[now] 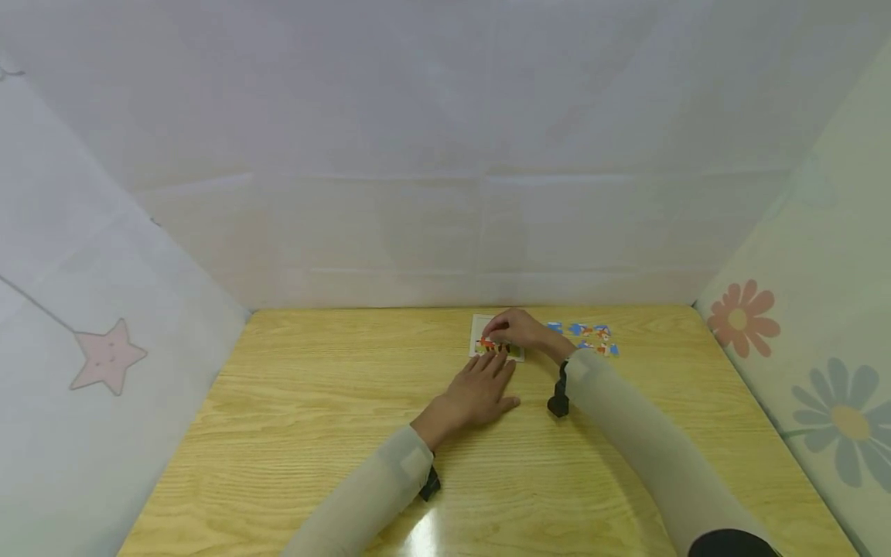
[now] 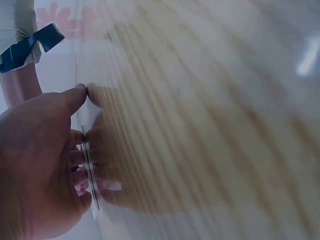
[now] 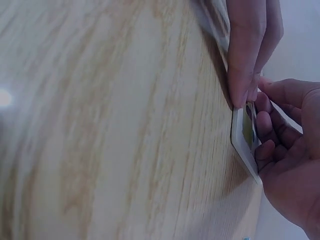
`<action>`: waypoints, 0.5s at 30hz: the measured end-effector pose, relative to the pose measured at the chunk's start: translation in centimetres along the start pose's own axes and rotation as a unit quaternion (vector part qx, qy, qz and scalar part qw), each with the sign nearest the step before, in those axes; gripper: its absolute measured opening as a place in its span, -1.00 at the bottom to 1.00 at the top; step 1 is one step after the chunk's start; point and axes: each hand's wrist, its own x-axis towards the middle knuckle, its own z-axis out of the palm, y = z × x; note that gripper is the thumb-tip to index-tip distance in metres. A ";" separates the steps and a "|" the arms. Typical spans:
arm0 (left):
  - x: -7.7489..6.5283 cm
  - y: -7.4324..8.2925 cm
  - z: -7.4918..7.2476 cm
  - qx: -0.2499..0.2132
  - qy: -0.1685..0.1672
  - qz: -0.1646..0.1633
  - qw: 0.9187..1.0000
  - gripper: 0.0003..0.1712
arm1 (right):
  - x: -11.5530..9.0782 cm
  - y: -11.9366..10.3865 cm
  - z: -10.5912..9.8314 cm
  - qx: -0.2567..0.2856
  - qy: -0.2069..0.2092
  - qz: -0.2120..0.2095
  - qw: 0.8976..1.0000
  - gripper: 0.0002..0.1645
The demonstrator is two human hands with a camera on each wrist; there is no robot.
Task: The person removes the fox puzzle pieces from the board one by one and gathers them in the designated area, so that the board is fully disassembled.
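Observation:
A small jigsaw puzzle board (image 1: 476, 340) with a pale frame lies flat near the back of the table. Red, green and dark pieces show in its lower part; my right hand covers much of the rest. My left hand (image 1: 479, 391) is laid palm down, its straight fingers on the board's near edge and the thumb spread on the wood. Bent over the board, my right hand (image 1: 518, 329) pinches a reddish puzzle piece (image 1: 485, 341) between thumb and fingertips at the picture. In the right wrist view, its other fingers (image 3: 265, 150) curl low against the board.
Several loose puzzle pieces (image 1: 592, 333), blue, white and orange, lie right of the board. The wooden table (image 1: 313, 402) meets a white cloth wall (image 1: 390, 232) behind it. Patterned side cloths stand at left and right. Each wrist wears a dark strap.

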 end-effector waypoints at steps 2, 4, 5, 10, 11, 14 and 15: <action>0.1 -0.1 0.1 -0.006 -0.004 0.003 1.000 -0.10 | 0.0 0.0 0.1 0.010 -0.004 0.003 1.000 -0.74; 0.2 -0.3 0.2 -0.012 -0.010 0.006 1.000 -0.08 | 0.1 0.0 0.1 0.019 -0.007 0.003 1.000 -0.75; 0.3 -0.3 0.3 -0.014 -0.012 0.007 1.000 -0.08 | 0.1 0.0 0.1 0.020 -0.008 0.003 1.000 -0.75; 0.6 -0.5 0.5 -0.017 -0.012 0.013 1.000 -0.07 | 0.3 0.1 0.3 0.020 -0.009 0.000 1.000 -0.75; 0.7 -0.6 0.6 -0.016 -0.011 0.014 1.000 -0.06 | 0.3 0.1 0.3 0.019 -0.008 -0.001 1.000 -0.75; 0.7 -0.7 0.7 -0.019 -0.007 0.018 1.000 -0.06 | 0.2 0.1 0.2 0.018 -0.006 -0.006 1.000 -0.76; 0.8 -0.7 0.8 -0.019 -0.007 0.019 1.000 -0.06 | 0.2 0.1 0.2 0.018 -0.005 -0.006 1.000 -0.76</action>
